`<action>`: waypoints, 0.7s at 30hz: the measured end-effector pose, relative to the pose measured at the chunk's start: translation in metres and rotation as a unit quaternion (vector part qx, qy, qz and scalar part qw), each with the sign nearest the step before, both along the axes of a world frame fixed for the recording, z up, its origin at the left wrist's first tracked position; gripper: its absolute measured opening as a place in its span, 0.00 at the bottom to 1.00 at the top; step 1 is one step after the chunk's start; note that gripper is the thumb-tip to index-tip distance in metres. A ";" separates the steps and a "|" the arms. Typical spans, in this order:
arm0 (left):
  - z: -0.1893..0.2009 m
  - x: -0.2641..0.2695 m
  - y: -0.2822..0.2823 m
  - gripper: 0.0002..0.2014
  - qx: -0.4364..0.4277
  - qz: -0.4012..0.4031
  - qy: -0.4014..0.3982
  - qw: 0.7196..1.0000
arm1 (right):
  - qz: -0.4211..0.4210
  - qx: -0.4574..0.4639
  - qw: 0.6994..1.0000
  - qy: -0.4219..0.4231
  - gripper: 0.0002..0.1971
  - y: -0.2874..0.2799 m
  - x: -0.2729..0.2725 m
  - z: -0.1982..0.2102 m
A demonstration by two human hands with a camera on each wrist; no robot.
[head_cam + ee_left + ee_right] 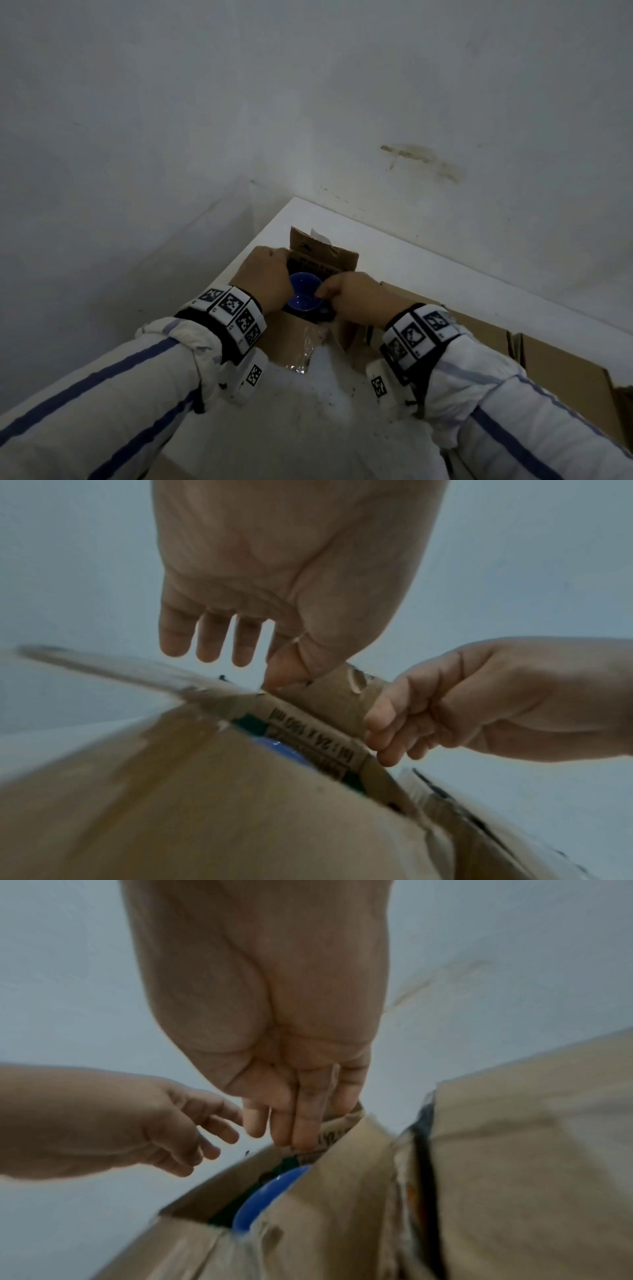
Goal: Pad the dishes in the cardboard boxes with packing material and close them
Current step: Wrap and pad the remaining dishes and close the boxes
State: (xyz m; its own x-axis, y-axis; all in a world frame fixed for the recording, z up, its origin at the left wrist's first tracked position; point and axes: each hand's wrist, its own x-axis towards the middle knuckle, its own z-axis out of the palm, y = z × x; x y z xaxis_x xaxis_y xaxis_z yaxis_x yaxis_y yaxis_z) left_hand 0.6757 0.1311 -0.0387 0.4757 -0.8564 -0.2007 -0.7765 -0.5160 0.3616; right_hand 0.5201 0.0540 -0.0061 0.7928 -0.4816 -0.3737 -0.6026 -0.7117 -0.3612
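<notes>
A small brown cardboard box (291, 342) stands near the far corner of the white table (428, 250), with a blue bowl (303, 291) inside it. The bowl's rim also shows in the wrist views (274, 744) (263, 1196). My left hand (267, 277) is at the box's left side; its thumb and forefinger pinch a printed box flap (335, 693) while the other fingers hang free. My right hand (346, 294) grips the same flap from the right, fingers (387, 729) curled over its edge. The far flap (325, 253) stands upright.
More brown cardboard (565, 370) lies on the table to the right, close to my right forearm. A crumpled bit of clear plastic (305, 353) hangs at the box's near side. Walls meet just behind the table; its left edge drops off beside the box.
</notes>
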 end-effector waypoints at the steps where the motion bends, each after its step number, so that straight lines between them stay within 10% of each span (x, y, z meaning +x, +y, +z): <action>1: 0.011 -0.008 -0.002 0.25 -0.007 -0.008 -0.013 1.000 | -0.048 0.010 0.998 -0.040 0.18 -0.004 -0.009 0.005; 8: 0.059 -0.114 -0.048 0.22 -0.059 -0.101 0.036 0.993 | -0.217 0.017 0.963 -0.161 0.13 -0.025 -0.106 0.019; 21: 0.032 -0.459 -0.139 0.18 0.011 -0.318 0.134 0.939 | -0.476 -0.050 0.861 -0.171 0.11 -0.059 -0.428 0.004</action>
State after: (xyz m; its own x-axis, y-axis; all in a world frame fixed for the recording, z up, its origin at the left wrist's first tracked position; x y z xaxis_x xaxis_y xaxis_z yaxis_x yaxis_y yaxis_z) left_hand 0.2169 -0.0082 -0.0068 -0.1999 -0.9444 -0.2612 -0.8133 0.0113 0.5818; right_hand 0.0922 -0.0052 -0.0021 0.0765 -0.9902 -0.1168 -0.8008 0.0088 -0.5989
